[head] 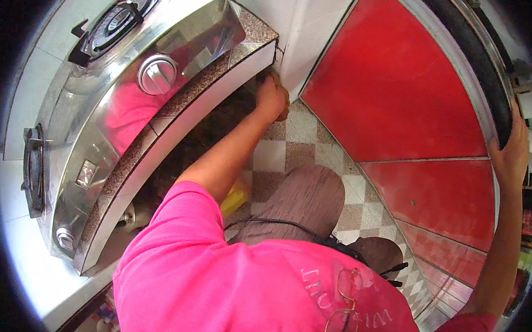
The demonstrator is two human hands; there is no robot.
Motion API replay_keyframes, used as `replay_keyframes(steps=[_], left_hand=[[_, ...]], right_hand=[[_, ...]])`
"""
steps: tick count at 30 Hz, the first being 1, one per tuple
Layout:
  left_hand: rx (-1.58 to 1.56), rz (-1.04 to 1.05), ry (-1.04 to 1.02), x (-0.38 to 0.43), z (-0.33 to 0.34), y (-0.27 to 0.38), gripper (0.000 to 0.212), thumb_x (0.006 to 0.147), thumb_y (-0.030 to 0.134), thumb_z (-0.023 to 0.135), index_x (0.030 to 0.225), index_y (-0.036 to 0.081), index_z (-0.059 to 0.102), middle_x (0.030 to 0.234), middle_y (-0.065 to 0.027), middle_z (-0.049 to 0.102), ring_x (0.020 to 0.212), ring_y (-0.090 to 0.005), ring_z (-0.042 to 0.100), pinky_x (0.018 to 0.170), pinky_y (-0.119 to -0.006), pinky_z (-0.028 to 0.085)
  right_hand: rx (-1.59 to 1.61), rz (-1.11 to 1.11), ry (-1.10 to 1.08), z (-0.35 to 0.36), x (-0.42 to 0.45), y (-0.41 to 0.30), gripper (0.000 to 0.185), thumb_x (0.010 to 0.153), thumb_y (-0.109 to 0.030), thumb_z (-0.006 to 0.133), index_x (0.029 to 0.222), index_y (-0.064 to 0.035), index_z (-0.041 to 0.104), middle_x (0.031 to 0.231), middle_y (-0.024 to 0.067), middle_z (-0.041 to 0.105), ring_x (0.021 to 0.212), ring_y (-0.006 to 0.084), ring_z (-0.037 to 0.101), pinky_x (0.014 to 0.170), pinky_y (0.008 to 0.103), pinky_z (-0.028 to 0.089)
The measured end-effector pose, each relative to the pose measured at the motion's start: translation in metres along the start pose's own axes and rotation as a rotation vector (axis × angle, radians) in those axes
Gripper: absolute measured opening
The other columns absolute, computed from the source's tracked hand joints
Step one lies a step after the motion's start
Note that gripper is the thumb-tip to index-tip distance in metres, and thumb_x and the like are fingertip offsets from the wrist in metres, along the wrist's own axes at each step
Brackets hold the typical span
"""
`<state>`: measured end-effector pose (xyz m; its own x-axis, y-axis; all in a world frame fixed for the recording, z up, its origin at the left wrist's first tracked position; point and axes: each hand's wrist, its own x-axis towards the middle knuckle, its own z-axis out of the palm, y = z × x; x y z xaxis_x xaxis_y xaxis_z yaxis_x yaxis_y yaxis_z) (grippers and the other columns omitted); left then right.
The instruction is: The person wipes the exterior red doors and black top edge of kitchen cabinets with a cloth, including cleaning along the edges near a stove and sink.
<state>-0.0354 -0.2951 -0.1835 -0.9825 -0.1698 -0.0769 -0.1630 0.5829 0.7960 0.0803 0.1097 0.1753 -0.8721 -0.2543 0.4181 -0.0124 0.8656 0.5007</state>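
My left hand (270,97) reaches down under the tiled counter edge, beside the white wall corner. It is closed on a yellowish-brown thing, perhaps a cloth or sponge, mostly hidden behind the fingers and blurred. My right hand (511,154) rests on the dark rim (483,73) at the far right, above the red tiled panel (398,83), with thumb and fingers spread over the edge. Below the left forearm, something yellow (234,200) shows partly behind the pink sleeve.
A steel gas stove (130,102) with knobs and burners stands on the tiled counter (170,104) at left. Beneath is a dark recess. Checkered floor tiles (301,127) lie below. Various items (530,222) crowd the far right edge.
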Motion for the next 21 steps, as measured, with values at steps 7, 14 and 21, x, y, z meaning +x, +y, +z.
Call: replay_keyframes(steps=[7,14,21], left_hand=[[0.203,-0.063,-0.014,0.013,0.002,0.012,0.045,0.081,0.013,0.058,0.122,-0.003,0.047,0.12,-0.0296,0.053,0.11,-0.0408,0.054,0.093,-0.045,0.046],[0.341,-0.005,-0.156,0.058,0.028,-0.061,0.031,0.081,0.008,0.058,0.11,-0.002,0.058,0.112,-0.0251,0.061,0.104,-0.038,0.061,0.086,-0.045,0.051],[0.325,-0.058,0.11,-0.002,0.002,0.028,0.029,0.08,0.003,0.055,0.108,-0.003,0.059,0.111,-0.0227,0.063,0.099,-0.0381,0.063,0.082,-0.044,0.053]], right_hand=[[0.007,-0.027,0.025,-0.002,-0.005,0.002,0.079,0.072,0.002,0.065,0.143,-0.0155,0.035,0.126,0.0172,0.053,0.114,0.0347,0.053,0.098,0.0414,0.043],[0.019,-0.019,0.048,-0.001,0.003,-0.009,0.081,0.071,0.001,0.065,0.143,-0.0199,0.035,0.126,0.0167,0.054,0.114,0.0342,0.054,0.097,0.0409,0.044],[0.006,0.018,0.041,0.003,-0.006,0.002,0.084,0.07,-0.001,0.067,0.144,-0.0223,0.034,0.124,0.0161,0.054,0.113,0.034,0.055,0.097,0.0422,0.045]])
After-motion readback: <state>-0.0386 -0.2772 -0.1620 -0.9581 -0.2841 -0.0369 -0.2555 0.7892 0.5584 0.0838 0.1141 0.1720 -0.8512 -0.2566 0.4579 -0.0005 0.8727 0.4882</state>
